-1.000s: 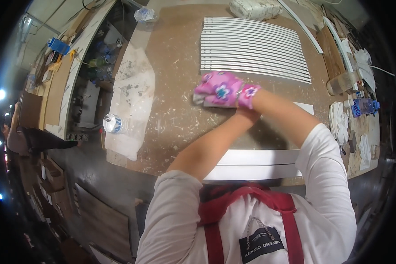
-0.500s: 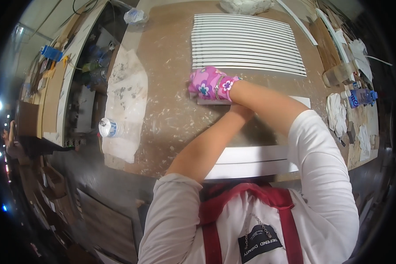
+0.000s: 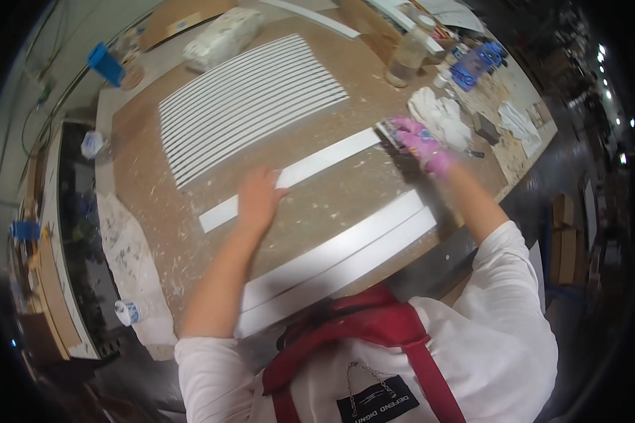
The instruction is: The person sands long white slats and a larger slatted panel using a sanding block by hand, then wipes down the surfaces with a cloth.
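Observation:
A narrow white strip [image 3: 324,159] lies at a slant across the brown tabletop. My bare left hand [image 3: 259,197] is over its left part, holding it against the table, with the fingers slightly blurred. At the strip's far right end is my right hand [image 3: 418,141], in a pink flowered glove. Its fingers are closed round a small flat block [image 3: 388,134] with a pale edge; its exact kind is hard to make out. Two wider white boards [image 3: 346,247] lie side by side along the near edge, below my forearms.
Many thin white slats [image 3: 250,106] lie in a row farther back, by a white wrapped bundle [image 3: 226,39]. On the right are white rags [image 3: 441,116], a dark block [image 3: 485,129], a clear jar [image 3: 408,53] and a blue bottle [image 3: 476,65]. A stained sheet [image 3: 137,275] covers the left edge.
My gloved right hand has swept from the strip's left part to its right end. My arms, crossed before, are now apart, with my left hand on the strip's left part. The view has turned.

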Available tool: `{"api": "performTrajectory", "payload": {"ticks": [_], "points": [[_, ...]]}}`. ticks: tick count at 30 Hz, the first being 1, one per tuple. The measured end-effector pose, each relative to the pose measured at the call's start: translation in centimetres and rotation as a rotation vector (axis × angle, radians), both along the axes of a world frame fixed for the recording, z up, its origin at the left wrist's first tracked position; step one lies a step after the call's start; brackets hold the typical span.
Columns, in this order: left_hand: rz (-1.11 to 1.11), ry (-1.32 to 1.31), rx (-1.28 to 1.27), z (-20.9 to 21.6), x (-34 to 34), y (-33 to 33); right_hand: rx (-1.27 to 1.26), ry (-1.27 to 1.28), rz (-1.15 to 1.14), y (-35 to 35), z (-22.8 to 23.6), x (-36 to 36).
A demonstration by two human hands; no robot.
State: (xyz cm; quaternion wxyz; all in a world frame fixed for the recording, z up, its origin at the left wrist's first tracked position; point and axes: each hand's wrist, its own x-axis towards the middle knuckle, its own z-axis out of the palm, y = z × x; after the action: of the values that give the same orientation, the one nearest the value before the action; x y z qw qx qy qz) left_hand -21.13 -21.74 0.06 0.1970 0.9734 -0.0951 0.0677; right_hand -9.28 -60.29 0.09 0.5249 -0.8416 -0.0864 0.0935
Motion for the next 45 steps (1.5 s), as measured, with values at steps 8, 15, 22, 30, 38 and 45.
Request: {"api": "performTrajectory", "payload": {"ticks": [8, 15, 22, 30, 38, 45], "points": [[-0.032, -0.012, 0.013, 0.8, 0.2, -0.1, -0.318, -0.137, -0.028, 3.8, -0.4, -0.4], [-0.039, -0.038, 0.064, 0.7, 0.0, -0.7, -0.113, 0.102, 0.028, -1.3, 3.0, -6.0], [-0.09, 0.029, -0.021, 3.6, -1.2, 0.2, 0.358, 0.108, -0.26, -0.6, 7.5, -8.9], [-0.269, 0.121, -0.094, 11.7, -14.7, -2.9, 0.402, 0.056, -0.469, -3.2, 5.8, -11.9], [-0.167, 0.243, 0.084, 10.5, -10.5, -3.2, 0.41, 0.104, -0.396, -0.2, 5.8, -10.3], [0.098, 0.028, 0.31, 1.9, 3.4, 1.2, 0.503, 0.183, -0.288, 1.2, 3.6, -4.1]]}}
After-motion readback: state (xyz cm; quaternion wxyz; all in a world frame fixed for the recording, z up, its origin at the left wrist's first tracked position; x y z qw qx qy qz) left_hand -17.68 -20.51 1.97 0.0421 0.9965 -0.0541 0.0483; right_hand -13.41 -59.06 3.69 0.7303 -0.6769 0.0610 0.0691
